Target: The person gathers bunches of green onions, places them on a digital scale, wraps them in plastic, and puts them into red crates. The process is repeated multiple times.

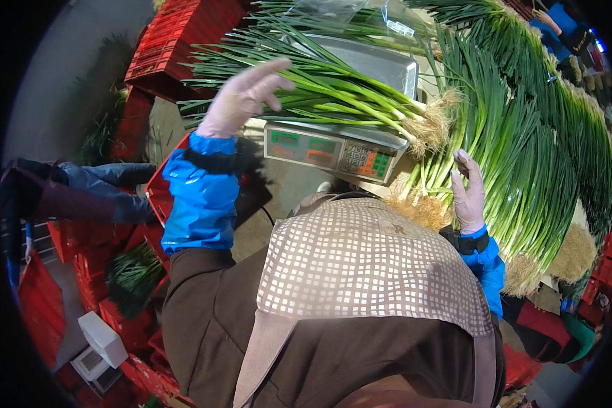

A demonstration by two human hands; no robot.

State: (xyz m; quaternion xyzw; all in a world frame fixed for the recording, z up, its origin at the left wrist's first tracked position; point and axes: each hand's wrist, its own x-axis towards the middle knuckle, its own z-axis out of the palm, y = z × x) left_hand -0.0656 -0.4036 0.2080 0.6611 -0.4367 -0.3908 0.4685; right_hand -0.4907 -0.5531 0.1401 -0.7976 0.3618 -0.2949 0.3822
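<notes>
A bunch of green onions (347,92) lies across the metal tray (396,66) of a digital scale (336,152), roots to the right and green tops to the left. Over the leafy end is my left hand (243,98) in a pale glove, its fingers stretched out and apart; whether it touches the leaves I cannot tell. My right hand (469,197), gloved as well, is open with thumb and fingers apart, holding nothing. It is beside a large heap of green onions (523,156) on the right. Blue sleeve covers (200,194) show on both forearms.
Red plastic crates (177,44) stand at the upper left, with more stacked lower left, one with greens (137,275). A person in jeans (109,190) is at the left. Clear plastic bags (326,12) lie beyond the scale. Another person's arm (549,22) shows at the far right.
</notes>
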